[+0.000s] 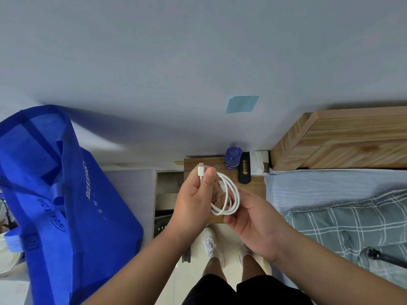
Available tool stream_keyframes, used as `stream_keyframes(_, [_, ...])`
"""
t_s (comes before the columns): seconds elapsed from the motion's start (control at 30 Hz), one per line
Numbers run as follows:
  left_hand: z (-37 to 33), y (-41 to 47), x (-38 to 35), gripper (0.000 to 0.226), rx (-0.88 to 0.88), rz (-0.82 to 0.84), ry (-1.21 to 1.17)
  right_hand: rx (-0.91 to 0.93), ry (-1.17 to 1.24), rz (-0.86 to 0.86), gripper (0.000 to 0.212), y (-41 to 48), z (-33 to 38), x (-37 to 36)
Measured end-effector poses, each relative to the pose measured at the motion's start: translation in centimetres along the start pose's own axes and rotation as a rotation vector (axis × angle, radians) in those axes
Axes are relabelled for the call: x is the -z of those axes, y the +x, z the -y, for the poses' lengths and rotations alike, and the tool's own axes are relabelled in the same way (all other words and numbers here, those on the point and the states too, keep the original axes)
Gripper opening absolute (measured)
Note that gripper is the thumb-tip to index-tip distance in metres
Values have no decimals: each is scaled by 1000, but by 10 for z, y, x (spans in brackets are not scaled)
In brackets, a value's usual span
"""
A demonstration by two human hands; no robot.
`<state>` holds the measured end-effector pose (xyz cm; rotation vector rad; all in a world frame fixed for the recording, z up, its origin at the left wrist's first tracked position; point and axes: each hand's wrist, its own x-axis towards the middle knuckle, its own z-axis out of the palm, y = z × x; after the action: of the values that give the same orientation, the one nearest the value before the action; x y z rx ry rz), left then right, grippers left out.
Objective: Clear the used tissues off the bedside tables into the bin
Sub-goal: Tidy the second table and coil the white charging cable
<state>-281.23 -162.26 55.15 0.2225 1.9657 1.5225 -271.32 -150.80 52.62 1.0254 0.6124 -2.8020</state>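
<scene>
Above the small brown wooden bedside table (256, 186), the person is standing and holding a white charging cable (230, 198) with both hands. As far as I can judge, the task is not advancing at this moment. No crumpled used tissue is showing on the table, and I cannot say whether all of them are already cleared or the hands are hiding some. The bin is also not showing clearly in this view.

At the far right corner of the table a white paper tissue pack (259, 162) is lying, just beside a flat black case (244, 170). A dark blue plastic bottle (231, 158) is standing at the far edge, next to the case.

The left hand (193, 201) is pinching the plug end of the cable between thumb and fingers, with the plug pointing up. The right hand (253, 223) is half closed, its fingers curling loosely through the coiled loops.

A big blue fabric bag (66, 194) is hanging to the left of the table, and a bed with a grey checked pillow (343, 225) is lying to the right.
</scene>
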Motion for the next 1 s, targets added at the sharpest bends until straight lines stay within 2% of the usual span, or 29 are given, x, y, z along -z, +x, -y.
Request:
stream_keyframes(0.13, [0, 3, -3, 29, -15, -90, 155, -14, -59, 48, 23, -2, 7, 2])
stream_keyframes(0.23, [3, 3, -3, 31, -1, -145, 222, -48, -36, 133, 40, -4, 12, 7])
stream_keyframes(0.3, [5, 3, -2, 31, 3, -154, 248, -22, -97, 149, 37, -5, 11, 8])
stream_keyframes(0.37, [7, 2, -2, 28, 23, -135, 243, 78, -248, 54, 29, -4, 6, 8])
stream_keyframes(0.47, [11, -1, -4, 35, 99, -87, 204, 237, -377, -152, 54, -1, 0, 7])
stream_keyframes(0.5, [13, -3, -5, 38, 122, -70, 193, 276, -408, -196, 55, -1, 1, 6])
stream_keyframes(0.8, [29, -7, -4, 30, 126, 24, 164, 314, -563, -251, 47, -1, -6, 2])
stream_keyframes(0.9, [30, -11, 1, 43, 223, 55, 19, 359, -605, -285, 34, -2, -4, 2])
stream_keyframes(1.0, [30, -12, 2, 57, 380, -15, -129, 388, -658, -313, 30, -1, -2, 4])
